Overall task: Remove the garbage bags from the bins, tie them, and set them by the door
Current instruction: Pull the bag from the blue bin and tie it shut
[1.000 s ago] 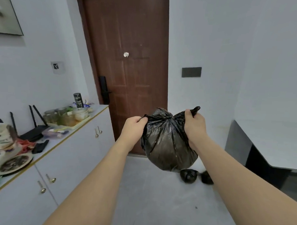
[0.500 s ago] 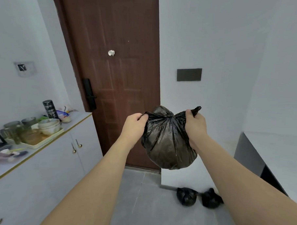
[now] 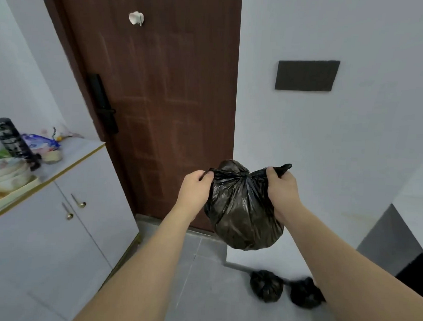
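Both arms outstretched; left grip and right grip clenched

Both hands are taken up with the full black bag, which hangs in the air in front of the brown door and the white wall beside it. Below it the grey floor lies bare up to the door sill, but two tied bags sit against the wall foot on the right. The white cabinet closes off the left, and a dark ledge juts in on the right.
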The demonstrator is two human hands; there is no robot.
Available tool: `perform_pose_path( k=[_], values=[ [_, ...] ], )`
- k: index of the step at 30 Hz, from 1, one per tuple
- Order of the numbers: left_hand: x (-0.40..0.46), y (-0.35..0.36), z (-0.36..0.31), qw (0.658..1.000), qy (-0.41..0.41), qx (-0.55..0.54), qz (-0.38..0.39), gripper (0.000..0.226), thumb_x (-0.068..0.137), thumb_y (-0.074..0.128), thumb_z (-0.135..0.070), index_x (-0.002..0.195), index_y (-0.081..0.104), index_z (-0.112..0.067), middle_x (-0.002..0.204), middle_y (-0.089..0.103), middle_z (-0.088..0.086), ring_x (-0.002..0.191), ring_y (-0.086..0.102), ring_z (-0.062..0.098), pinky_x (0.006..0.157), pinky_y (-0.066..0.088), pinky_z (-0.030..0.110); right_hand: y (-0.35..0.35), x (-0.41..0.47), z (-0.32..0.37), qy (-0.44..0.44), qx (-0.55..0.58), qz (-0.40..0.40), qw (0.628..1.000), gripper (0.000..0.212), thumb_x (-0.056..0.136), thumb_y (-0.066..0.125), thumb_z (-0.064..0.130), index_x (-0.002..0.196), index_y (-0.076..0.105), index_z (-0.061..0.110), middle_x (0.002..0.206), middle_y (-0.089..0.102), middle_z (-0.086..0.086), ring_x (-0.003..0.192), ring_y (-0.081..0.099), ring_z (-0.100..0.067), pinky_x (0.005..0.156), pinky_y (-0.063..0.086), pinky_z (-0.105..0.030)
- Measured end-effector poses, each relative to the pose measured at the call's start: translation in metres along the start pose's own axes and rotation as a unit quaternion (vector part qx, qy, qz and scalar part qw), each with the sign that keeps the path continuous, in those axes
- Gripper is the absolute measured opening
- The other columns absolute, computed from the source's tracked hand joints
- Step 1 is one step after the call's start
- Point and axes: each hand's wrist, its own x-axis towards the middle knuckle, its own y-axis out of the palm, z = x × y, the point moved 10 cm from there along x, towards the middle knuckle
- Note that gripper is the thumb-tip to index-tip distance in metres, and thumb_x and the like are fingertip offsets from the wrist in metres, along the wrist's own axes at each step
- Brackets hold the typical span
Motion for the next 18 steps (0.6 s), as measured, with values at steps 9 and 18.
perform_pose_path(
  k=[9, 18],
  values=[
    [0.133, 0.062, 0.139, 0.991, -0.124, 0.04, -0.029, 0.03, 0.097, 0.052, -0.028, 0.084, 0.068, -0.007, 0.084, 0.071, 0.005, 0.083, 0.066, 0.023, 0.078, 0.051, 0.04, 0.059, 0.146, -0.125, 0.08, -0.121, 0.064, 0.987, 0.02, 0.096, 0.051, 0.03, 0.094, 0.067, 0.018, 0.097, 0.071, -0.002, 0.095, 0.066, -0.024, 0.093, 0.052, -0.045],
    [0.188, 0.185, 0.448, 0.978, -0.181, 0.08, -0.058, 0.027, 0.098, 0.05, -0.026, 0.091, 0.068, -0.008, 0.091, 0.07, 0.006, 0.086, 0.064, 0.023, 0.08, 0.049, 0.036, 0.093, 0.266, -0.452, 0.105, -0.159, 0.088, 0.978, 0.011, 0.097, 0.052, 0.022, 0.093, 0.063, 0.02, 0.095, 0.067, -0.002, 0.098, 0.063, -0.026, 0.094, 0.05, -0.044]
  ],
)
